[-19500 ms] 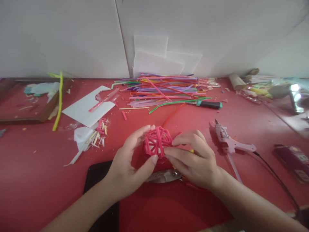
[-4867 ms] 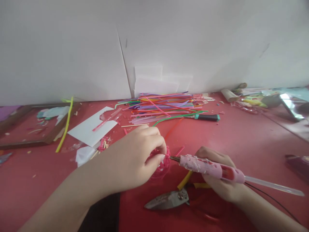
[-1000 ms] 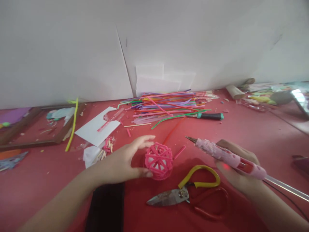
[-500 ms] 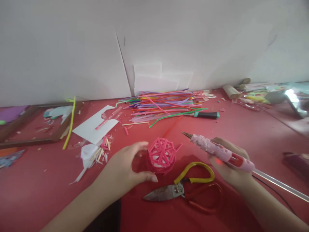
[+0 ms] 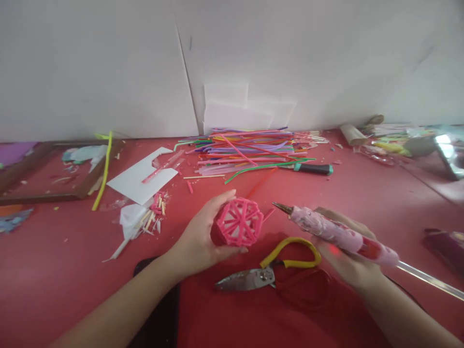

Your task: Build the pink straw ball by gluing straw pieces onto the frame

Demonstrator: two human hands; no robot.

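Note:
Between the thumb and fingers of my left hand (image 5: 201, 237) is a small pink lattice piece (image 5: 241, 223), round in outline and built of crossing straw-like strips. One strip juts out at its right side. My right hand (image 5: 351, 261) is closed around a pink glue gun (image 5: 337, 234), with a clear glue stick (image 5: 431, 279) sticking out of its back. The gun's dark nozzle points left toward the lattice piece, apart from it. Below both hands lie scissors (image 5: 270, 273) with one yellow and one red handle, blades to the left.
Colourful straws (image 5: 246, 150) are heaped by the wall, beside a black-handled knife (image 5: 312, 168). White paper (image 5: 134, 181), pink and cream scraps (image 5: 154, 212) and a brown frame (image 5: 43, 197) lie left. A dark phone-like slab (image 5: 159, 314) sits under my left forearm.
My left hand has closed on the lattice piece and tipped it, so its spoked face shows more fully. The glue gun has shifted slightly right and down. The view has tilted a little.

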